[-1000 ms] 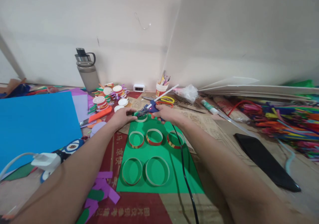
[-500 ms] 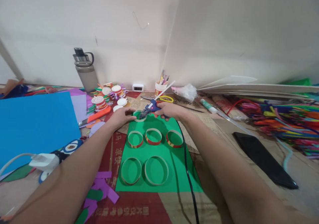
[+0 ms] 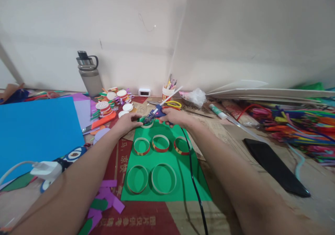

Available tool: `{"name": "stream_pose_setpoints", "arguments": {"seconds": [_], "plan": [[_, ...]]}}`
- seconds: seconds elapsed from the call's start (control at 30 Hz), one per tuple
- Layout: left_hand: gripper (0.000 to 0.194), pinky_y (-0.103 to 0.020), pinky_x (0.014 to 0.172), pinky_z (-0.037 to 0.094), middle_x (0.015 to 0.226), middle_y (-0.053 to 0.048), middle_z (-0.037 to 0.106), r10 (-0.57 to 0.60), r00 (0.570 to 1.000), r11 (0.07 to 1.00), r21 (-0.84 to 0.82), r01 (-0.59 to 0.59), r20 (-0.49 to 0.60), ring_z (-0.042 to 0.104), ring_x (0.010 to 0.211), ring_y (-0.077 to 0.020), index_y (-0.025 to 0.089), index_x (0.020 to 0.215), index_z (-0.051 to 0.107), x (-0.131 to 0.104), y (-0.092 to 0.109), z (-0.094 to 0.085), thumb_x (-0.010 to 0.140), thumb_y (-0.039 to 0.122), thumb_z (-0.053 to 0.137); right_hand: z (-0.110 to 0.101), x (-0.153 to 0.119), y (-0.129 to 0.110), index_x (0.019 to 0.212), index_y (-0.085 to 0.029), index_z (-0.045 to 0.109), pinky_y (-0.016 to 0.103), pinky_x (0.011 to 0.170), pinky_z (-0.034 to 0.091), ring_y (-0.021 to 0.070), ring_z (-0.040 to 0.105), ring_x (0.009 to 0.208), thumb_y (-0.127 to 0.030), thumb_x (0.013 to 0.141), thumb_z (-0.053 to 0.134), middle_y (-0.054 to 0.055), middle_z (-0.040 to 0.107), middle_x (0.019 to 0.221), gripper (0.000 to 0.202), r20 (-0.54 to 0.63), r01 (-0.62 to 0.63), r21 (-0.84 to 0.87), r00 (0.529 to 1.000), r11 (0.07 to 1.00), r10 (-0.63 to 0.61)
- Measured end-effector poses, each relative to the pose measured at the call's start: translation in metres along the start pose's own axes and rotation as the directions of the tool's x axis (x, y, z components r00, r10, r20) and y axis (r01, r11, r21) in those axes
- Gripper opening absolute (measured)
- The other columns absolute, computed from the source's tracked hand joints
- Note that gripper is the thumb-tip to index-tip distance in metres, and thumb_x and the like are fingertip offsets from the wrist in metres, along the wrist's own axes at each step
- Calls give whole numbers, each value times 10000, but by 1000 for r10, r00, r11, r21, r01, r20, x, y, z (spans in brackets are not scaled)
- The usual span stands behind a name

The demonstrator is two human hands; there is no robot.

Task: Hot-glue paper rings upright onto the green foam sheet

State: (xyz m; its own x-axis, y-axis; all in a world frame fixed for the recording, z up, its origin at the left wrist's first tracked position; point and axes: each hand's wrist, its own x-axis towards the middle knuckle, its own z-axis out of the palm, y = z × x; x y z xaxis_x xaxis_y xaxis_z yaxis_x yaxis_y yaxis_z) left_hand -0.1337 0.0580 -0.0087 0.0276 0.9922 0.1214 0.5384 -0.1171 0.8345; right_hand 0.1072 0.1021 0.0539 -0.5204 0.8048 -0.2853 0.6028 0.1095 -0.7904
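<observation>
My right hand is wrapped round a blue glue gun with a white glue stick rising from its back. The gun's nozzle points down and left into a paper ring at the top of a green sheet. My left hand pinches this ring at its left side. Other rings stand on the sheet in two rows: a red and yellow one in the middle, more beside it, and a large pale one nearer me.
Several finished-looking red and white drums, an orange cutter and a bottle lie left. Yellow scissors sit behind the gun. A black phone and pipe cleaners are right. A black cord crosses the sheet.
My right hand and the glue gun have moved slightly left, and the cord has shifted left with them. My left hand stays at the ring.
</observation>
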Motion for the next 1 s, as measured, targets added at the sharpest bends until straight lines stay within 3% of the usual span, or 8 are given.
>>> {"name": "stream_pose_setpoints", "arguments": {"seconds": [0.3, 0.7, 1.0], "plan": [[486, -413, 975, 506, 1077, -63, 761, 23, 1000, 1000, 13, -23, 13, 683, 1030, -280, 199, 1037, 750, 2, -6, 1, 614, 437, 784, 17, 3, -1, 913, -181, 505, 194, 414, 368, 68, 458, 512, -106, 884, 570, -31, 602, 753, 103, -102, -44, 81, 993, 996, 52], [492, -425, 989, 501, 1114, -78, 751, 28, 999, 1000, 5, -28, 19, 677, 1056, -289, 190, 1064, 743, 1, -5, 0, 627, 412, 779, 25, 2, 0, 960, -177, 493, 208, 425, 382, 86, 460, 523, -142, 902, 552, -10, 569, 761, 89, -161, -22, 48, 986, 999, 29], [490, -420, 998, 494, 1125, -73, 747, 28, 999, 999, 37, -29, 24, 672, 1064, -287, 189, 1073, 738, 0, -4, 0, 646, 428, 763, 27, 3, 0, 1257, -172, 495, 212, 427, 396, 113, 463, 525, -139, 890, 567, -7, 516, 726, 376, -201, -23, 22, 979, 1000, 27]]}}
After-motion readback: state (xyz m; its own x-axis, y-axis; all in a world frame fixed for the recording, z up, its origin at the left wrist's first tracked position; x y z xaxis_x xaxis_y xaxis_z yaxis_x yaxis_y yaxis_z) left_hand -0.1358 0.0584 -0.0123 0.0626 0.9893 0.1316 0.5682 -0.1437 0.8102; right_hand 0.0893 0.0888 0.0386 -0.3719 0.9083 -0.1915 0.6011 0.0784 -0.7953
